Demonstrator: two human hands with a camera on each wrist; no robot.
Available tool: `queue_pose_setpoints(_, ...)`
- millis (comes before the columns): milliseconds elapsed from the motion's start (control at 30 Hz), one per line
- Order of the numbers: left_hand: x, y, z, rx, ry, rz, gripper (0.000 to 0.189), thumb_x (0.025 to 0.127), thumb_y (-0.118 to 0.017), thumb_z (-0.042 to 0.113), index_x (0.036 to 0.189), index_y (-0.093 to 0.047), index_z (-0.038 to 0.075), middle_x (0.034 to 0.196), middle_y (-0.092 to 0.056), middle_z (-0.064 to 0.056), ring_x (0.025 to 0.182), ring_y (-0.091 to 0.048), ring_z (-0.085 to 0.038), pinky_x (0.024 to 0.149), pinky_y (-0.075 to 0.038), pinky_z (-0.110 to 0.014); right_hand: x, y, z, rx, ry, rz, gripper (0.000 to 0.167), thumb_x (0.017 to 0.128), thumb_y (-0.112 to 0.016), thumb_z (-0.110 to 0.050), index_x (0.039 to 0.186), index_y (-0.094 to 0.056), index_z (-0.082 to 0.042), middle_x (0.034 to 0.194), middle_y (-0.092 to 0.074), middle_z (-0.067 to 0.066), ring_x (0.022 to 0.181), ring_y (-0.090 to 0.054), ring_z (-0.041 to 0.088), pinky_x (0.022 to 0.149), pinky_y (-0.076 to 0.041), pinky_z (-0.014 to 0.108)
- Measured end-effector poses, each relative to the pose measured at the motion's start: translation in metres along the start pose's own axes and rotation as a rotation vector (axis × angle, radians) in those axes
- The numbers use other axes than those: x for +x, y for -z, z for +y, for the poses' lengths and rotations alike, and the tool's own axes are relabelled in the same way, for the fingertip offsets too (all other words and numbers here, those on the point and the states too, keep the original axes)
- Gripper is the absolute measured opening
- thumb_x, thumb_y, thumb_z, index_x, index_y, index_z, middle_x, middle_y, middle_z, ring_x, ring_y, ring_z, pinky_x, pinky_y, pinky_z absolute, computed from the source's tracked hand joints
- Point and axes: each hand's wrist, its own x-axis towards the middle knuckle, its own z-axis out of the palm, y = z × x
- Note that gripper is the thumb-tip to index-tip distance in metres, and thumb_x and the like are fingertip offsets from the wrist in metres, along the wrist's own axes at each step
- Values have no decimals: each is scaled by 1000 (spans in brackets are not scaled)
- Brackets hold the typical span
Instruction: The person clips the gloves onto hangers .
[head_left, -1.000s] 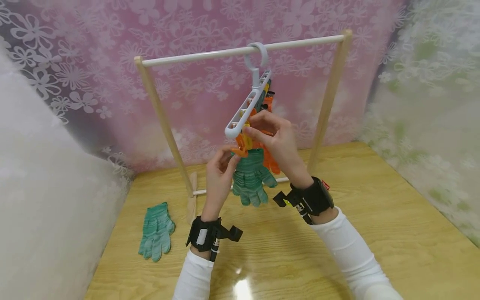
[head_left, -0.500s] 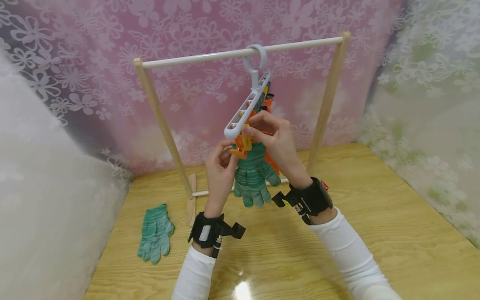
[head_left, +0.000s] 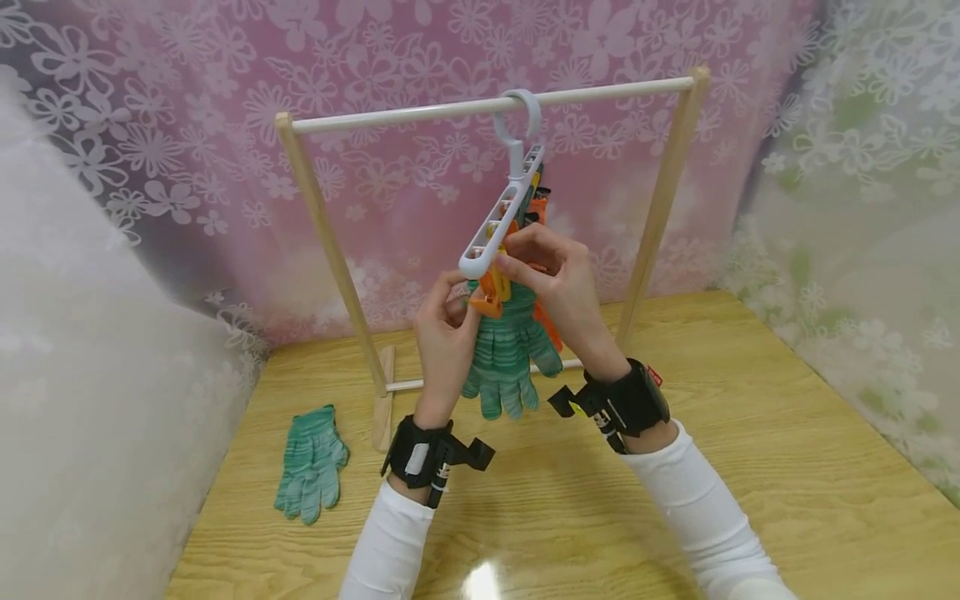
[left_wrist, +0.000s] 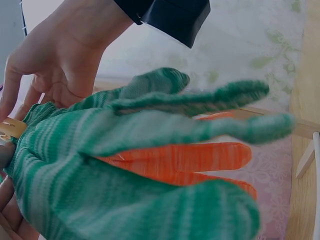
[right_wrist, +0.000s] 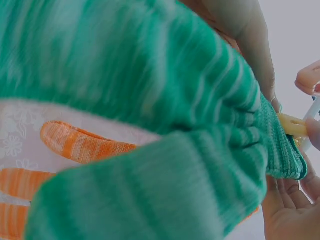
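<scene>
A green striped knit glove (head_left: 504, 358) hangs fingers-down below a white hanger (head_left: 491, 233) with coloured clips. My left hand (head_left: 444, 337) pinches the glove's cuff from the left; its fingertips are partly hidden behind the glove and an orange clip (head_left: 489, 304). My right hand (head_left: 562, 279) pinches a yellow clip (head_left: 501, 283) beside it, under the hanger's near end. In the right wrist view, the yellow clip (right_wrist: 292, 125) is at the glove's cuff (right_wrist: 282, 145); whether it grips the cloth is unclear. An orange glove (left_wrist: 200, 157) hangs behind the green one.
The hanger hooks over the white bar (head_left: 405, 114) of a wooden-legged rack (head_left: 322, 225). Another green striped glove (head_left: 313, 467) lies flat on the wood-grain table (head_left: 600, 508) at left. Flower-patterned cloth (head_left: 420, 192) stands behind and beside the table.
My left hand has risen slightly with the glove, bringing its cuff closer to the clips. The right hand stays at the yellow clip. The hanger has barely moved.
</scene>
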Motion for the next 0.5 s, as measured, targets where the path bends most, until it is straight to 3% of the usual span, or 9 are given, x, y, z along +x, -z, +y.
queue_pose_setpoints(167,0,0,-1,7,-8,-2,15,102,-60,4,113,-63,-5,69,-70,-23,42,-50,-8,42,-23,-24,-2,1,1,-44,5,-20,21,94,-74,-14,112,-72,-3,103,-74,3,98,-70,19,94,-56,36)
queue_pose_setpoints(367,-1,2,-6,12,-16,-38,19,102,-59,3,119,-61,-6,59,-61,-19,41,-30,-7,43,-23,-23,-7,2,5,-53,-42,-30,29,95,-73,-12,123,-70,-4,115,-73,10,107,-68,17,98,-55,37)
queue_pose_setpoints(433,-3,3,-8,15,-8,-47,20,102,-59,2,121,-60,-7,64,-64,-21,44,-36,-6,45,-25,-22,-9,2,7,-60,-58,-33,33,95,-73,-13,127,-69,-6,117,-72,11,108,-68,16,99,-54,38)
queue_pose_setpoints(500,-4,4,-10,32,6,-52,20,101,-60,1,120,-61,-7,75,-70,-22,53,-53,-8,49,-36,-19,-11,3,10,-72,-63,-33,36,95,-74,-15,130,-69,-8,119,-72,11,109,-68,15,99,-54,39)
